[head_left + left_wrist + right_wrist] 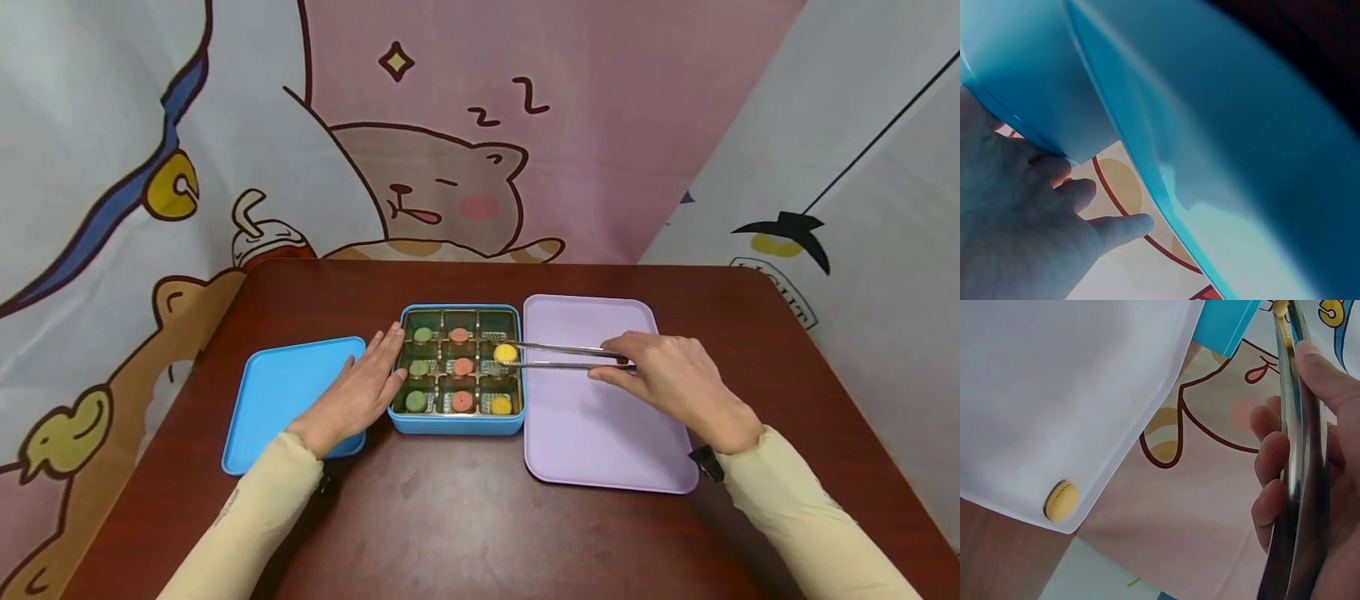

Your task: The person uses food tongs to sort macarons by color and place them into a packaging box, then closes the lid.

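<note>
A blue box [457, 425] with a divided insert sits mid-table, with three green macarons [419, 368] in its left column and three pink macarons [462, 367] in the middle one. One yellow macaron [500, 406] lies in the front right compartment. My right hand [678, 383] grips metal tongs [570, 365], pointing left across the tray. Between their tips is another yellow macaron [506, 354], over the middle compartment of the right column. My left hand [360, 392], fingers extended, rests against the box's left side.
Right of the box lies a light purple tray [600, 442]. In the right wrist view, one more yellow macaron [1062, 501] is near a tray corner. A blue lid [288, 400] lies partly under my left forearm. Cartoon-printed cloth [600, 108] hangs behind the brown table [450, 517].
</note>
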{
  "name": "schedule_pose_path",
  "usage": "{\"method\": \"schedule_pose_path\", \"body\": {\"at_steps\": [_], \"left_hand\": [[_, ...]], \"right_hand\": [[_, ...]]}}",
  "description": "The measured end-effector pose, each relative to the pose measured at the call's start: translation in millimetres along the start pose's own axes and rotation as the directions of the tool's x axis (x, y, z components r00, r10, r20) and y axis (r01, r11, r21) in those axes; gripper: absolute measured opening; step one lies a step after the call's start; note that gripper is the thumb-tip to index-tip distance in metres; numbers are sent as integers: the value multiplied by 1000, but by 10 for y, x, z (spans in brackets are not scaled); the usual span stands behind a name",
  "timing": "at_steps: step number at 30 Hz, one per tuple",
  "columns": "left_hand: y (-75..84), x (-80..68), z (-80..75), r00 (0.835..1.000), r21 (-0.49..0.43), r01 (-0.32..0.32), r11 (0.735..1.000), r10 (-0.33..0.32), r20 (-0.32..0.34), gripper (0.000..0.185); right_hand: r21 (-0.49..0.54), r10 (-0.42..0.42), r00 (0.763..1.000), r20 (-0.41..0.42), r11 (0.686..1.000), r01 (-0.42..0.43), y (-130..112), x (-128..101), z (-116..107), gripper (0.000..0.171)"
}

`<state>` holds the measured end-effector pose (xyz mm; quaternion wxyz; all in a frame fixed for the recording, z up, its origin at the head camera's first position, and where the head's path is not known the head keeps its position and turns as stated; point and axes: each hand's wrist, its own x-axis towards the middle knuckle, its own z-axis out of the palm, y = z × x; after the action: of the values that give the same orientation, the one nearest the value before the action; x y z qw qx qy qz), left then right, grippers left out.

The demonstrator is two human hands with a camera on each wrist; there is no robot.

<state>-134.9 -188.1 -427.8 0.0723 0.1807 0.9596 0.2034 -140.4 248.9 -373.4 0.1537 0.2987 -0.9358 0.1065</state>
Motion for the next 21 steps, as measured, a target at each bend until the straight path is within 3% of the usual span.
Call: {"method": "schedule_pose_path", "body": {"at_steps": [21], "left_hand": [[5,18,-9,1000,11,-3,1000,3,-1,67]], "right_hand": [[-72,-36,998,60,997,40,-88,158,5,33]]}}
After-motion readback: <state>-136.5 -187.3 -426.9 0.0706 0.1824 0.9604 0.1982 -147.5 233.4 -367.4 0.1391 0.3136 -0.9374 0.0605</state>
